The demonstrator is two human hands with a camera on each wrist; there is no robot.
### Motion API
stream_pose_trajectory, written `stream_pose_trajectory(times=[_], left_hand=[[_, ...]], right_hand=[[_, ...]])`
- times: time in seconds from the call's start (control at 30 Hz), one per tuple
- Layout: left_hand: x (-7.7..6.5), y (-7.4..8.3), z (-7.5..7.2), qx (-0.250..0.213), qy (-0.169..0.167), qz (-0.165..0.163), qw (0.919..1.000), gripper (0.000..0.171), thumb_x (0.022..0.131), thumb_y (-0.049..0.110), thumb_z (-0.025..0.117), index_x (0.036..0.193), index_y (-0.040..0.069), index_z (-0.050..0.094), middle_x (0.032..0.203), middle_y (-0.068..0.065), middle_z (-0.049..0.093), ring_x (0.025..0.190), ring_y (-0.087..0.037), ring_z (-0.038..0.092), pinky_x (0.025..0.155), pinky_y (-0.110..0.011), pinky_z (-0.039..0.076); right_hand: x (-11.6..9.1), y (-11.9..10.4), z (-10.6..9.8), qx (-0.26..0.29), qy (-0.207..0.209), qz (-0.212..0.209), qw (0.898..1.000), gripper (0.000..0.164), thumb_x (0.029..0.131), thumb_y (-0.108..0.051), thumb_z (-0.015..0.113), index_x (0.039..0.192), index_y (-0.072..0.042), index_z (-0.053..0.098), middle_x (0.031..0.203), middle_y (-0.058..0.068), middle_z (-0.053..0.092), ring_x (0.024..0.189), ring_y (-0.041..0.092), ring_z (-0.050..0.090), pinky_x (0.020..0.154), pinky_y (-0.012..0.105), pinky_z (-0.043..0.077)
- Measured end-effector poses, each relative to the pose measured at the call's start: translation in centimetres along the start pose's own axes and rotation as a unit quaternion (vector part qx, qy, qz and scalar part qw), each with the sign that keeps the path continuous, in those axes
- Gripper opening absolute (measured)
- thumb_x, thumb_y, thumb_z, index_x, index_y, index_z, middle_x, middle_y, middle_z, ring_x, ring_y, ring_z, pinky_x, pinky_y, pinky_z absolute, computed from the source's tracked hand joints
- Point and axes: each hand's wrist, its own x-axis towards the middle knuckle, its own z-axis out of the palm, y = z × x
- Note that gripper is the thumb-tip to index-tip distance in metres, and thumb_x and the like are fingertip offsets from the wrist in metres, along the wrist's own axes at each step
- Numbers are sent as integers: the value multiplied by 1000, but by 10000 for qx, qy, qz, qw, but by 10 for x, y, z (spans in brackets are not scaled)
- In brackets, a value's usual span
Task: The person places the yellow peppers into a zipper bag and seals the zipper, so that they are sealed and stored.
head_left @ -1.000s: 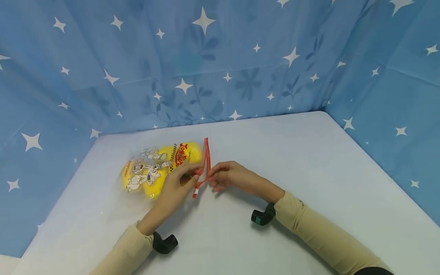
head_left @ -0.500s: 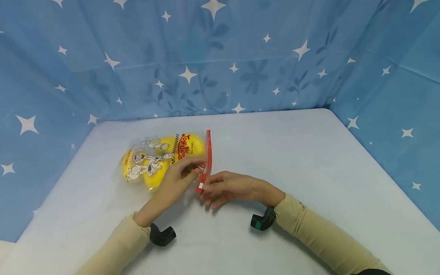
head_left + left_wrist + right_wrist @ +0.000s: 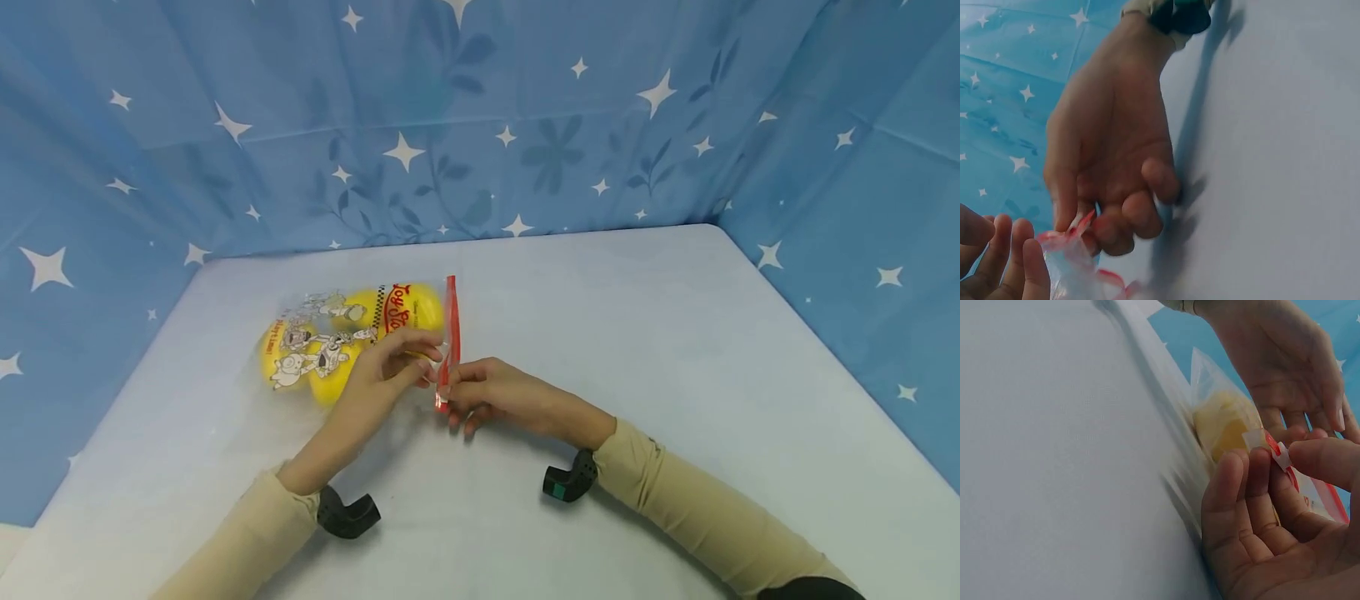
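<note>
A clear slider zip bag [image 3: 330, 350] with printed cartoon figures lies on the table, with several yellow rounded things [image 3: 423, 308] inside. Its red zip strip [image 3: 453, 321] runs along the right end. My right hand [image 3: 510, 396] pinches the near end of that strip between thumb and fingers, at the small white slider [image 3: 1282, 456]. Over the near side of the bag, beside the strip, is my left hand [image 3: 378, 375]. Its fingers are loosely bent, thumb and forefinger apart; whether they touch the plastic is hard to tell.
Everything rests on a white table [image 3: 600, 333]. A blue curtain [image 3: 525, 125] with white stars stands behind it and along the sides. Each wrist carries a black camera mount, the left one [image 3: 348, 514] and the right one [image 3: 570, 477] both close above the tabletop.
The red strip's two edges, spread apart a second ago, now lie together in a nearly straight line. My right hand has come onto the strip's near end; the left has loosened.
</note>
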Motion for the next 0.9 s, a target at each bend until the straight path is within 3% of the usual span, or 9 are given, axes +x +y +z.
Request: stream_pose_trajectory(times=[0.13,0.27,0.43,0.6,0.7,0.9], left_hand=[[-4,3,9,-476,-58,-299,9984,27,105,9,59,130,5,64,119,-16,68,92,-15,68,85,-28,63],[-9,1,22,-1158,-329,-619,9908,28,106,15,58,129,-1,61,117,-16,66,90,-15,68,85,-30,63],[-14,-8,37,-1863,-833,-1010,9737,31,107,17,56,126,-7,56,108,-9,67,89,-13,67,84,-29,62],[-18,-19,50,-2326,-1166,-1591,9524,20,105,17,57,118,2,60,99,1,65,87,-10,65,80,-25,60],[-21,-23,56,-2647,-1179,-1930,9374,20,105,20,57,118,5,60,99,3,64,87,-10,64,79,-24,59],[-24,-29,61,-3149,-1027,-2163,9184,25,111,29,48,122,9,58,103,4,62,88,-10,63,78,-23,57]], right_hand=[[-1,-5,-5,-167,242,-188,9994,23,102,-24,59,113,-6,67,97,9,70,87,22,67,75,31,61],[-4,-7,-12,-268,459,-276,9982,23,103,-25,58,113,-7,68,96,5,70,88,21,65,75,31,60],[-8,-11,-22,-460,696,-354,9959,20,103,-23,59,107,-6,69,91,3,73,87,20,66,75,31,59],[-11,-15,-28,-729,927,-339,9924,20,102,-27,63,105,-8,70,91,2,68,89,19,62,76,31,58],[-12,-17,-28,-864,965,-242,9913,20,102,-28,64,107,-9,71,92,1,64,90,18,59,77,29,56],[-14,-22,-26,-1197,849,-183,9890,21,101,-31,62,105,-11,69,89,0,59,88,18,55,80,29,50]])
